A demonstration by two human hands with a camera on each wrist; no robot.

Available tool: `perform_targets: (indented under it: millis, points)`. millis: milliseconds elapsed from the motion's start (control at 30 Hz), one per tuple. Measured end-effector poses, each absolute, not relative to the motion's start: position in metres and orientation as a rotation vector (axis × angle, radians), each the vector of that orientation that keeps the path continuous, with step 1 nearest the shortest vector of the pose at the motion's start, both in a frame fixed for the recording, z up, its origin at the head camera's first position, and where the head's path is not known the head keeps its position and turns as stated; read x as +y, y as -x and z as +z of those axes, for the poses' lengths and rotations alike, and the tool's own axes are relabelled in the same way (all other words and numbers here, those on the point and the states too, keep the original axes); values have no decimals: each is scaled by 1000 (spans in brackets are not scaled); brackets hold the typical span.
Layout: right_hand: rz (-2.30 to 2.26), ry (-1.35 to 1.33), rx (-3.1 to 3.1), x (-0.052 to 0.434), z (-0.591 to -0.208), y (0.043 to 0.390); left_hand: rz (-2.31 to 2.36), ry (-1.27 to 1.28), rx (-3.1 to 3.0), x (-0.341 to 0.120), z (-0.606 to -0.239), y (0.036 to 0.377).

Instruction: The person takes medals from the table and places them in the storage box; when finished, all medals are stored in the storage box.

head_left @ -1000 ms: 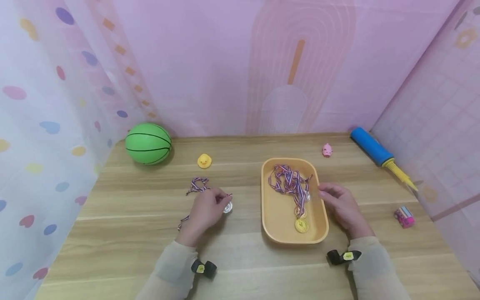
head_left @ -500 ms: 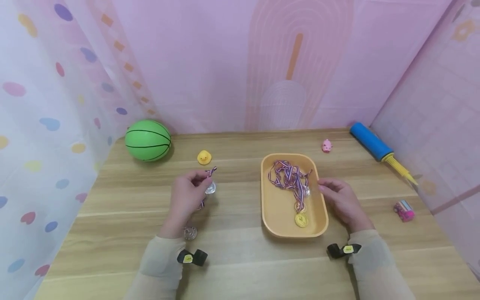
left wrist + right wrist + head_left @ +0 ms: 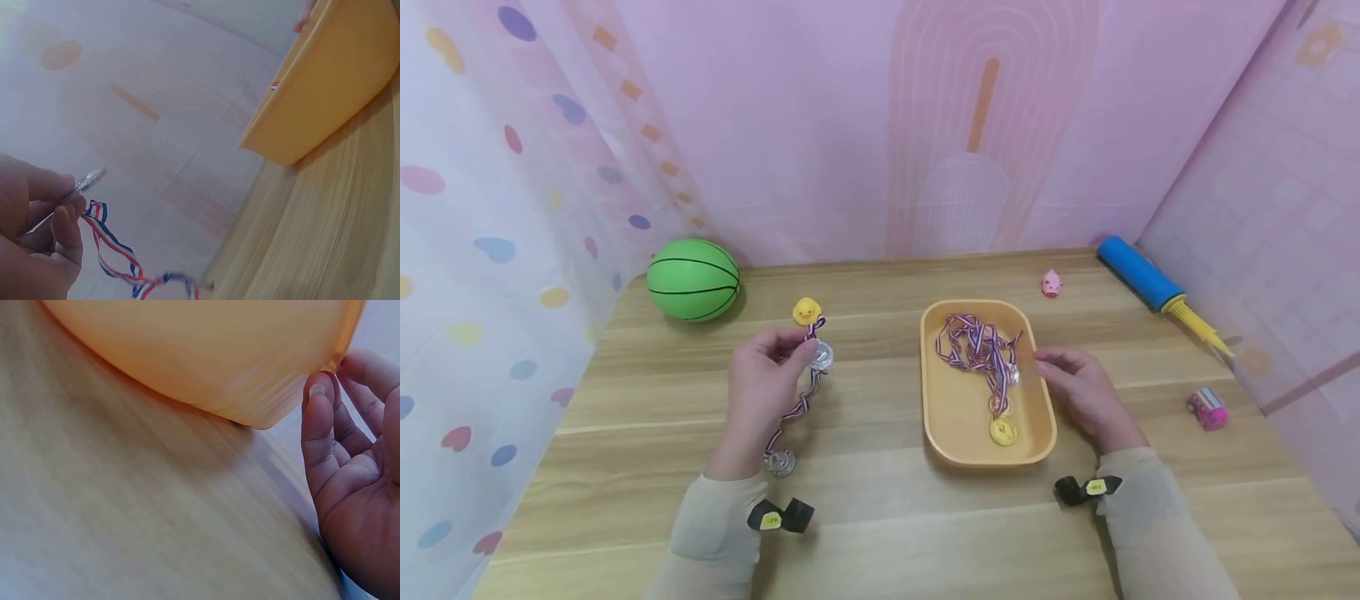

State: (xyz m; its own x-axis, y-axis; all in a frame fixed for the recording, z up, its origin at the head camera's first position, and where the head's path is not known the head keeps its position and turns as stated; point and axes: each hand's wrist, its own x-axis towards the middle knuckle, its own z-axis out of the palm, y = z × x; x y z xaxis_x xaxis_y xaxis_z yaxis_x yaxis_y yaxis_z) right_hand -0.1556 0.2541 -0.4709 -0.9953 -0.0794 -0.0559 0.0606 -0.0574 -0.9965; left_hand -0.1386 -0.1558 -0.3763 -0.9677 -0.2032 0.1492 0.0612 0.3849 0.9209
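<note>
My left hand (image 3: pixel 763 379) is raised over the table and pinches a silver medal (image 3: pixel 822 356) between thumb and fingers. From it hangs a red, white and blue striped ribbon (image 3: pixel 115 250), seen in the left wrist view. A second silver medal (image 3: pixel 781 463) lies near the left wrist, with striped ribbon (image 3: pixel 797 408) running up from it toward the hand. My right hand (image 3: pixel 1086 392) pinches the right rim of an orange plastic tray (image 3: pixel 187 356). Inside the tray are tangled ribbons (image 3: pixel 973 346), a gold medal (image 3: pixel 1003 431), a bronze-coloured medal (image 3: pixel 1000 406) and a silver medal (image 3: pixel 1013 375).
A yellow rubber duck (image 3: pixel 807 311) sits just beyond the left hand, and a green ball (image 3: pixel 693 279) at the back left. Toward the right are a pink pig toy (image 3: pixel 1051 283), a blue and yellow hand pump (image 3: pixel 1142 275) and a small pink toy (image 3: pixel 1207 408).
My left hand has moved left and away from me, lifting the silver medal off the table. The second silver medal has come into view. The right hand stays at the tray rim.
</note>
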Motion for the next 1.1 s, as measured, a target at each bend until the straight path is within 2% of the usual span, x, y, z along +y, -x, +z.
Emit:
perform_targets:
  millis: [500,867,1100]
  points:
    - [-2161,-34,2151,249,-469,163,-1887,79,-2379,-122,-360,139]
    - [-2234,13,2074,251,-471,164,-1976,313,-2423,-53,-325,162]
    - [-2193,-18,2113,253,-473,159,-1993,397,-2453,-10,-330,177]
